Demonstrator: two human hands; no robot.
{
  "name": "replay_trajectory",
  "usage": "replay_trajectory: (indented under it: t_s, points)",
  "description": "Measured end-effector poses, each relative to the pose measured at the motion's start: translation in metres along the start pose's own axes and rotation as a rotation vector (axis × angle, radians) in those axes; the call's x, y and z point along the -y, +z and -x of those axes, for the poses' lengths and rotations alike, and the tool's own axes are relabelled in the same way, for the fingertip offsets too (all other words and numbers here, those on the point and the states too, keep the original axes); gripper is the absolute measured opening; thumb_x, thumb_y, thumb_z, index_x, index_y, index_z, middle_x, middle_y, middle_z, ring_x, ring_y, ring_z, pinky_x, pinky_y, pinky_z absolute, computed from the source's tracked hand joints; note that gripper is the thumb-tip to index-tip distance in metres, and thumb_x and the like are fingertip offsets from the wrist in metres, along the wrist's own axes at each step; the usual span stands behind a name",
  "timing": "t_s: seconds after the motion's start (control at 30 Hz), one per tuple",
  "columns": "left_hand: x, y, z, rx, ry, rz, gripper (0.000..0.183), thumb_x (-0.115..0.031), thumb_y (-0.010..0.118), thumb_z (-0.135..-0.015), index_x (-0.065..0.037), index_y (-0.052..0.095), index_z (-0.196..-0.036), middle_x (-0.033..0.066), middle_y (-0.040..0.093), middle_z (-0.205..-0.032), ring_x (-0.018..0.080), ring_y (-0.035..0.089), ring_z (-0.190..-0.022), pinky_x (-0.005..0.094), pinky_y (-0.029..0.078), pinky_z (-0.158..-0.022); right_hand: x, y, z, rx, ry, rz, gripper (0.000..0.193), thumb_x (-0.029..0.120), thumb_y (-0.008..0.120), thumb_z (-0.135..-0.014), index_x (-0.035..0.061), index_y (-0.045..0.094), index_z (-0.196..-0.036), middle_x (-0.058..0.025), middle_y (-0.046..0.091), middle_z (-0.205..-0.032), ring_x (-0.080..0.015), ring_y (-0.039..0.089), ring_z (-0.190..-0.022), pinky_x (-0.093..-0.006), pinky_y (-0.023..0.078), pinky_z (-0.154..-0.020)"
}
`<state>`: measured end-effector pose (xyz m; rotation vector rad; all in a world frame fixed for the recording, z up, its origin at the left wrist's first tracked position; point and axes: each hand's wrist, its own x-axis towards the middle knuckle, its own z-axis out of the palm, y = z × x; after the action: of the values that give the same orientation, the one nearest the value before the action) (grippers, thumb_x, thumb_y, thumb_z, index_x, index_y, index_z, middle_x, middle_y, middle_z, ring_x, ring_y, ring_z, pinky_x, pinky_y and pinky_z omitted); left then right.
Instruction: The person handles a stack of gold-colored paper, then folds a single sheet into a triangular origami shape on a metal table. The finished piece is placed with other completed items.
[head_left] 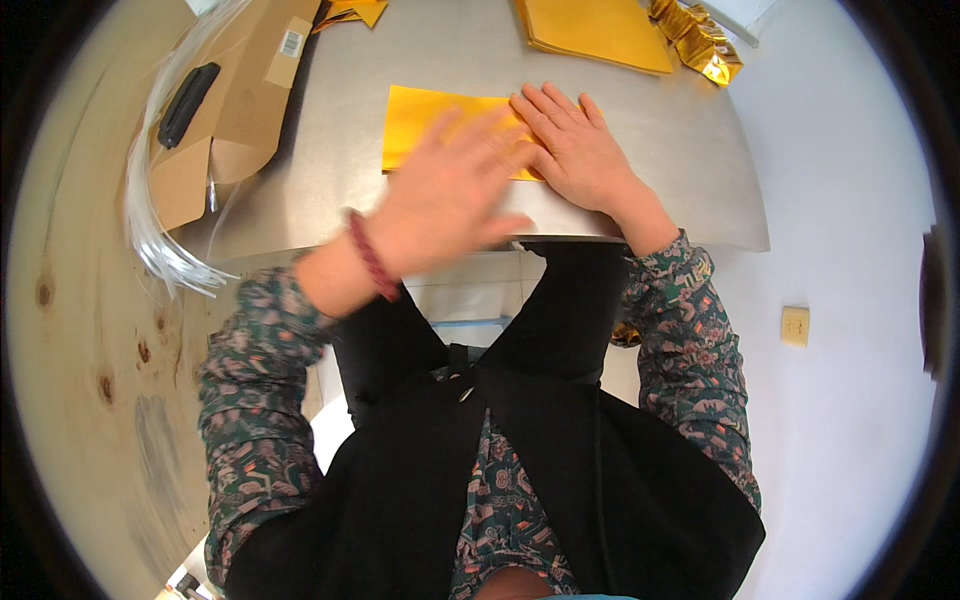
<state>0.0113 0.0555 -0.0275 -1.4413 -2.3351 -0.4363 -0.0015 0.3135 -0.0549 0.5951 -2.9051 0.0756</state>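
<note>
A yellow paper sheet (404, 125), seemingly folded, lies near the front edge of the grey metal table (330, 190). My right hand (578, 150) rests flat with its fingers stretched out over the sheet's right end. Over the sheet's lower middle is my left hand (440, 205), smeared by motion, its fingers extended and thumb apart; whether it touches the paper I cannot tell. Nothing shows in either hand. Between them the hands hide much of the sheet.
At the far right lie a stack of yellow sheets (595, 35) and crinkled gold foil (697, 40). A folded yellow piece (355, 12) is at the back. On the left stands an open cardboard box (240, 110), with a black object (188, 106) and clear plastic strands (165, 235) beside it.
</note>
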Motion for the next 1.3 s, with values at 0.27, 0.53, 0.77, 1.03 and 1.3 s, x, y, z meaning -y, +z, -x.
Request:
replay_trajectory:
  t_s: [0.27,0.53,0.77,1.03,1.3]
  points:
    - [-0.062,0.039,0.003,0.048,-0.275,0.042,0.098,-0.066,0.066,-0.094,0.005,0.044,-0.157,0.0223,0.041,-0.166,0.0346,0.036,-0.157,0.0561,0.022,-0.129,-0.003,0.001,0.003,-0.037,-0.019,-0.038,0.061,0.047,0.039,-0.112,0.0159,0.041,-0.165,-0.0092,0.037,-0.172,-0.0298,0.029,-0.161,-0.0560,0.017,-0.131]
    - [-0.050,0.028,0.019,0.064,-0.293,-0.038,0.083,-0.064,0.064,-0.096,-0.003,0.054,-0.152,0.0133,0.053,-0.159,0.0326,0.036,-0.157,0.0607,0.020,-0.128,-0.003,0.000,0.001,-0.028,-0.023,-0.026,0.063,0.049,0.041,-0.111,0.0159,0.041,-0.165,-0.0093,0.038,-0.172,-0.0304,0.029,-0.161,-0.0557,0.018,-0.131]
    - [-0.035,0.007,0.043,0.103,-0.316,-0.111,0.078,-0.062,0.065,-0.097,-0.008,0.056,-0.152,0.0095,0.054,-0.159,0.0321,0.035,-0.158,0.0627,0.017,-0.129,-0.003,0.000,0.004,-0.016,-0.012,-0.010,0.062,0.048,0.040,-0.113,0.0169,0.039,-0.166,-0.0092,0.036,-0.173,-0.0292,0.028,-0.162,-0.0533,0.015,-0.132]
    - [-0.020,-0.017,0.070,0.144,-0.378,-0.175,0.072,-0.057,0.067,-0.097,-0.013,0.056,-0.153,0.0055,0.054,-0.160,0.0312,0.032,-0.159,0.0620,0.016,-0.129,-0.001,-0.002,0.004,0.007,0.011,0.016,0.062,0.049,0.037,-0.113,0.0188,0.038,-0.167,-0.0080,0.034,-0.174,-0.0266,0.025,-0.163,-0.0514,0.013,-0.133]
    - [-0.007,-0.029,0.095,0.104,-0.419,-0.211,0.067,-0.057,0.067,-0.098,-0.013,0.061,-0.147,0.0069,0.057,-0.155,0.0365,0.034,-0.156,0.0629,0.020,-0.127,-0.002,-0.001,0.004,0.007,0.005,0.015,0.063,0.051,0.036,-0.113,0.0183,0.037,-0.168,-0.0079,0.033,-0.174,-0.0272,0.025,-0.163,-0.0516,0.013,-0.133]
